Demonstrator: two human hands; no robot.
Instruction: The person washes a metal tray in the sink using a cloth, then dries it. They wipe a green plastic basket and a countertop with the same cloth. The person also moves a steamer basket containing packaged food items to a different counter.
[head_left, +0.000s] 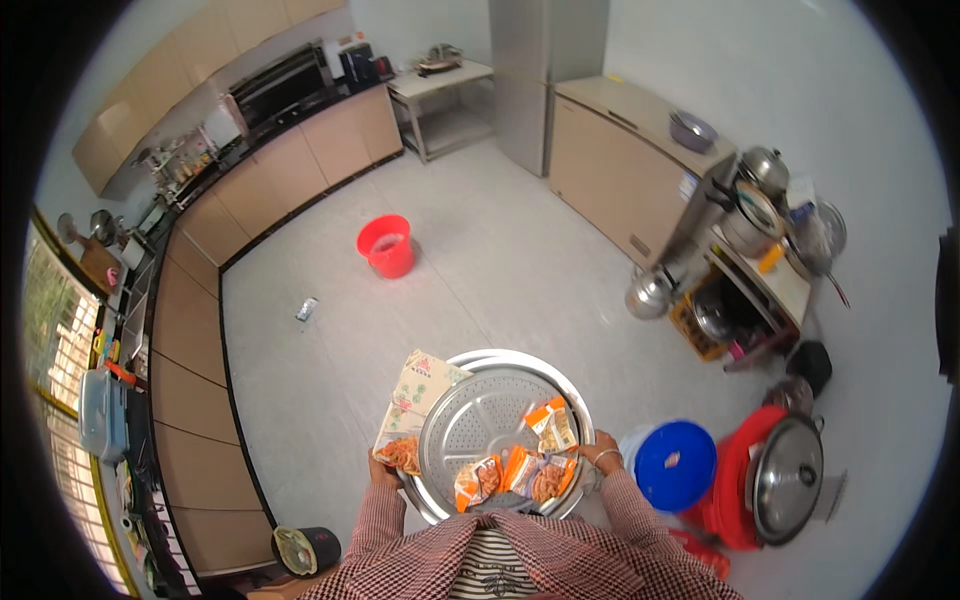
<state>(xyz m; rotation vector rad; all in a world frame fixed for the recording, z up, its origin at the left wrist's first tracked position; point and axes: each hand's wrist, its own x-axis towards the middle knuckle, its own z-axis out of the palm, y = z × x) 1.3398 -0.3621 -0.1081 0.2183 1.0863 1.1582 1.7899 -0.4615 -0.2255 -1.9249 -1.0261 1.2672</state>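
Note:
A wide metal basin (551, 365) is held at my waist, with a perforated metal steamer tray (480, 405) lying in it. My left hand (384, 472) grips the left side, at the lower end of a printed cardboard box (418, 384) that leans over the rim. How far its fingers reach under the basin is hidden. On the right, my right hand (602, 453) holds the rim, a band around its wrist. Several orange-and-clear food packets (480, 481) rest on the tray, one of them, an upper packet (553, 426), close to my right hand.
A red bucket (388, 247) and a small packet (306, 309) are on the grey floor ahead. To the right stand a blue-lidded bucket (675, 465), a lidded metal pot (787, 480) and a kettle (649, 294). Cabinets (195, 375) line the left, near a dark bin (319, 551).

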